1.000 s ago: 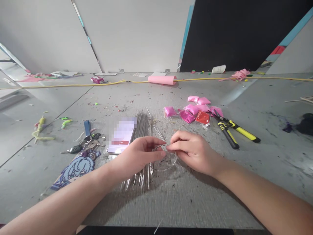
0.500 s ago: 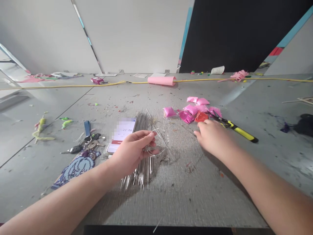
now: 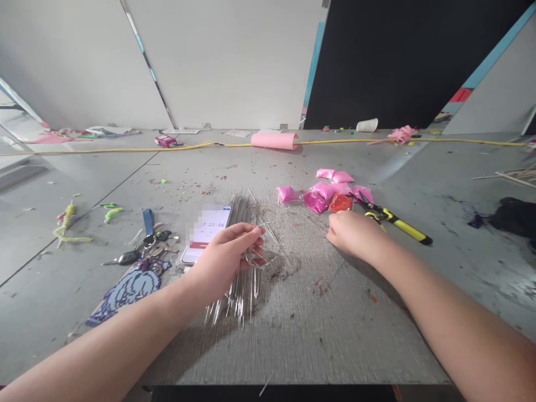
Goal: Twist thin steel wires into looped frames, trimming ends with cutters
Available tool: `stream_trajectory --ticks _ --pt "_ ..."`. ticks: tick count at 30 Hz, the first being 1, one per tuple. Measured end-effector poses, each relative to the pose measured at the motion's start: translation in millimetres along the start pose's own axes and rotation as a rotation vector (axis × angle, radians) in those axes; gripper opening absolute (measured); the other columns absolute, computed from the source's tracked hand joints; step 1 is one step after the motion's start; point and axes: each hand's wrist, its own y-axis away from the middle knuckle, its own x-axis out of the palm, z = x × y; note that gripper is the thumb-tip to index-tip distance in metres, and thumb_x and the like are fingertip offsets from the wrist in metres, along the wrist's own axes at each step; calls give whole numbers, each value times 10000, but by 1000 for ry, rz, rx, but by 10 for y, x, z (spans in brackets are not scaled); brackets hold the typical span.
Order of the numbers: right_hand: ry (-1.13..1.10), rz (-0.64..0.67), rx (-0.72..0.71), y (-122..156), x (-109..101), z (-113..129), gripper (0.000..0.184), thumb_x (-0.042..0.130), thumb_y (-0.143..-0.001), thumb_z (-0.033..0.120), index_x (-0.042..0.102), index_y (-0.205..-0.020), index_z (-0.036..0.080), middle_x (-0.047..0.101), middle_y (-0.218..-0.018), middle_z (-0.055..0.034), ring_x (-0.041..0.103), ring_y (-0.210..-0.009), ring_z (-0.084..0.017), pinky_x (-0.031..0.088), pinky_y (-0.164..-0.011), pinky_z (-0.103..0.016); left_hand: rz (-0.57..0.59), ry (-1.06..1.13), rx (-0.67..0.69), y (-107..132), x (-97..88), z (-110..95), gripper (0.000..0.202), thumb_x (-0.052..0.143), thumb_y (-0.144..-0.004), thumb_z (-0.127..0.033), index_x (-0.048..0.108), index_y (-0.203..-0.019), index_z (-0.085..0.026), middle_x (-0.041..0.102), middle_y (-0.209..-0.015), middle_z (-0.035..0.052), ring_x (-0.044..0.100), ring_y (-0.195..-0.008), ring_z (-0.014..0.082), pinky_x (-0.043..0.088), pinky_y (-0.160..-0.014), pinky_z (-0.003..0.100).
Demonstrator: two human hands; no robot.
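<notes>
My left hand (image 3: 237, 245) is closed, thumb against fingers, on a thin silvery wire (image 3: 273, 235) whose bent end sticks out to the right. Beneath it lies a bundle of straight metal wires (image 3: 242, 296), next to a phone (image 3: 211, 226) with a timer on its screen. My right hand (image 3: 355, 233) rests low over the table, fingers curled in. Anything inside them is hidden. Just beyond that hand are a red packet (image 3: 340, 202) and several pink packets (image 3: 324, 190). Pliers with yellow-and-black handles (image 3: 404, 228) lie to its right.
Keys (image 3: 128, 257) and a blue patterned piece (image 3: 129, 293) lie on the left. A yellow cord (image 3: 335, 140) runs along the back, by a rolled pink sheet (image 3: 274, 141) and a paper cup (image 3: 367, 125). A dark cloth-like thing (image 3: 513, 216) is at right.
My right hand's fingers have curled in more beside the red packet. The left hand keeps its hold on the wire, whose loop now looks turned and less plain. The view has shifted slightly.
</notes>
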Motion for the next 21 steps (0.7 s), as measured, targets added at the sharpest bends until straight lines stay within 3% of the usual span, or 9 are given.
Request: stream_trajectory --ticks 6,10,15,21 --pt "-32 26 14 -11 -5 -28 156 584 -808 225 659 -689 160 651 -668 -98 586 -581 -200 285 -523 -293 86 -7 -87 29 18 2 304 718 -855 -454 612 -998 -207 667 -859 46 630 -719 148 606 -660 325" --pt "-59 18 -5 68 -47 -8 174 571 -842 267 687 -755 171 673 -728 -94 613 -660 -207 331 -564 -284 127 -38 -97 43 8 15 289 683 -893 -427 610 -1067 -208 693 -916 76 681 -840 197 607 -733 362" --pt "-70 29 -9 136 -94 36 138 568 -814 188 692 -755 173 690 -769 -106 633 -712 -224 348 -592 -294 164 -14 -100 53 4 18 251 687 -896 -385 603 -1060 -214 696 -942 71 682 -849 192 606 -755 372" --pt "-83 58 48 44 -103 41 99 598 -740 157 646 -657 181 661 -663 -90 597 -602 -218 308 -535 -302 155 18 -144 69 29 15 194 669 -901 -342 577 -981 -193 685 -844 64 645 -735 155 581 -623 284"
